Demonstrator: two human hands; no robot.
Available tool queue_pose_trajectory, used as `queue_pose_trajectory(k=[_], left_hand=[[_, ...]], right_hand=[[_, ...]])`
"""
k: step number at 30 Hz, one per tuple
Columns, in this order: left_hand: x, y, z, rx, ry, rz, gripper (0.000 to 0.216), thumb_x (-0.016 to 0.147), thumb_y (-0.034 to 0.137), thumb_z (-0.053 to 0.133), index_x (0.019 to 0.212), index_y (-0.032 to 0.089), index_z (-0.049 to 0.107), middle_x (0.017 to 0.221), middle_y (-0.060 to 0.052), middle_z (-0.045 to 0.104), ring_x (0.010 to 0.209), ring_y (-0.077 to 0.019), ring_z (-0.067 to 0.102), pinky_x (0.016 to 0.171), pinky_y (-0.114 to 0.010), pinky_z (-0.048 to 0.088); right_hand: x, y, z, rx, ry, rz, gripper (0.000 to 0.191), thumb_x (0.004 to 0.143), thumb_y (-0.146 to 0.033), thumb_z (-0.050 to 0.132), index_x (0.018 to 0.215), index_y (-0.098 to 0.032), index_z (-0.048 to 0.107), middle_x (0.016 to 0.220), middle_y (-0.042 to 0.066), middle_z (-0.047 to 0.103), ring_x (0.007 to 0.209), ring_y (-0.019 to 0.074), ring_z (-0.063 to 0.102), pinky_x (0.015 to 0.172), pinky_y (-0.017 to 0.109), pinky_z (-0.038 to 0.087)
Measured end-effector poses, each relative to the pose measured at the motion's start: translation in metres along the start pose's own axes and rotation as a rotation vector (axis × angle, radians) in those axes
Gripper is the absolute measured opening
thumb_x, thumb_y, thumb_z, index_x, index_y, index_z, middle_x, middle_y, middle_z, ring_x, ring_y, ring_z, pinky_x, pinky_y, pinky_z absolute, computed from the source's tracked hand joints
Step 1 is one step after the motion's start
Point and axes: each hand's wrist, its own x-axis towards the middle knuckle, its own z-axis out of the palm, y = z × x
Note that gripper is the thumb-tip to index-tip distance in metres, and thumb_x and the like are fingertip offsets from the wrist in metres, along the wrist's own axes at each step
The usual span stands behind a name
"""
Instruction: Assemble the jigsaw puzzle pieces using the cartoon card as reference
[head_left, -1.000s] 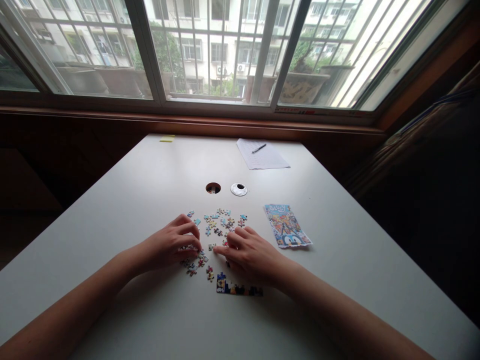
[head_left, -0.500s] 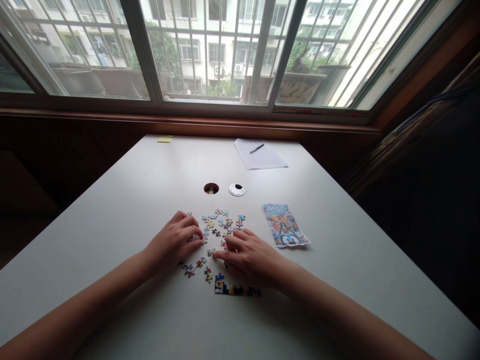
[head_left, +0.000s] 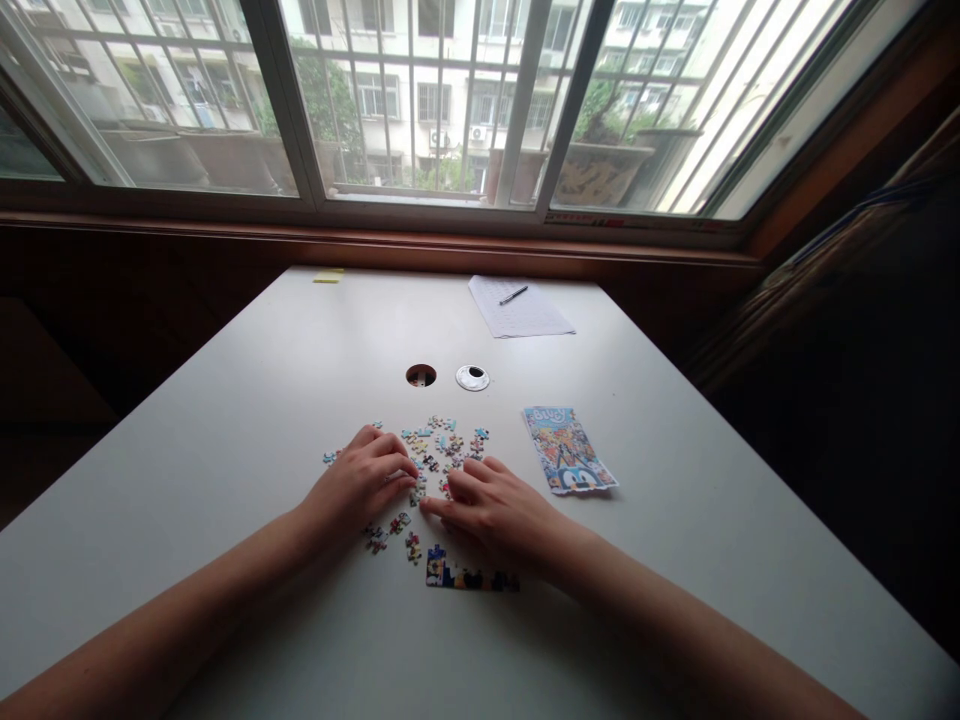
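Loose jigsaw pieces (head_left: pixel 431 463) are scattered in the middle of the white table. My left hand (head_left: pixel 367 468) rests over the left part of them, fingers bent and apart, its fingertips beside a pale puzzle piece (head_left: pixel 418 493). My right hand (head_left: pixel 487 505) lies on the right side with the index finger stretched to the same pale piece; its other fingers are bent. Under the right hand's near side is a joined dark strip of puzzle (head_left: pixel 471 581), partly hidden. Several more pieces (head_left: pixel 377 538) lie close to the left wrist.
A Bluey picture sheet (head_left: pixel 570 450) lies right of the pieces. Farther back are a round cable hole (head_left: pixel 421 376), its loose cover (head_left: pixel 472 378), papers (head_left: pixel 517 318) with a pen (head_left: pixel 514 295) on top, and a yellow note (head_left: pixel 328 276). A barred window stands behind the table.
My left hand has shifted slightly right, nearer the right index finger, uncovering pieces at its left. The right hand has barely moved, its index finger staying by the pale piece.
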Motion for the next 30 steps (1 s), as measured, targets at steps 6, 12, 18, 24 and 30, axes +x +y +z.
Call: queue_pose_trajectory(k=[6, 12, 18, 24, 30], left_hand=[[-0.0029, 0.0018, -0.0083, 0.003, 0.015, 0.062, 0.016, 0.101, 0.027, 0.059, 0.106, 0.024, 0.073, 0.105, -0.005, 0.069, 0.103, -0.0233, 0.051, 0.092, -0.039, 0.046], [-0.0048, -0.0012, -0.0078, 0.020, -0.003, 0.094, 0.019, 0.094, 0.038, 0.070, 0.109, 0.027, 0.074, 0.107, -0.004, 0.070, 0.104, -0.0239, 0.053, 0.094, -0.040, 0.046], [-0.0053, -0.0011, -0.0032, 0.016, -0.020, 0.086, 0.018, 0.093, 0.035, 0.071, 0.108, 0.027, 0.073, 0.107, -0.004, 0.071, 0.104, -0.0241, 0.054, 0.093, -0.040, 0.047], [-0.0058, 0.0011, -0.0027, 0.010, 0.000, 0.101, 0.012, 0.093, 0.029, 0.071, 0.103, 0.024, 0.074, 0.103, -0.004, 0.071, 0.103, -0.0238, 0.053, 0.091, -0.039, 0.047], [-0.0055, 0.0039, -0.0020, -0.005, 0.025, 0.105, 0.011, 0.092, 0.023, 0.070, 0.103, 0.023, 0.073, 0.101, -0.005, 0.070, 0.102, -0.0233, 0.053, 0.090, -0.037, 0.048]], right_hand=[[-0.0002, -0.0013, -0.0014, 0.008, -0.016, 0.006, 0.032, 0.105, -0.031, 0.048, 0.136, -0.027, 0.058, 0.104, 0.006, 0.060, 0.094, 0.0218, 0.047, 0.082, 0.036, 0.034], [0.0000, -0.0004, 0.0013, 0.006, -0.015, 0.015, 0.033, 0.104, -0.031, 0.050, 0.136, -0.027, 0.058, 0.104, 0.006, 0.060, 0.094, 0.0217, 0.047, 0.081, 0.036, 0.033], [-0.0005, -0.0004, 0.0027, 0.008, -0.003, 0.017, 0.038, 0.104, -0.032, 0.050, 0.142, -0.028, 0.055, 0.103, 0.007, 0.061, 0.095, 0.0222, 0.047, 0.083, 0.036, 0.033], [-0.0006, -0.0008, 0.0032, 0.001, 0.000, 0.015, 0.035, 0.104, -0.031, 0.050, 0.138, -0.028, 0.057, 0.103, 0.006, 0.061, 0.096, 0.0223, 0.047, 0.083, 0.036, 0.034], [-0.0005, -0.0006, 0.0029, 0.009, -0.003, 0.017, 0.037, 0.104, -0.031, 0.050, 0.141, -0.029, 0.056, 0.103, 0.006, 0.061, 0.095, 0.0223, 0.047, 0.082, 0.036, 0.034]])
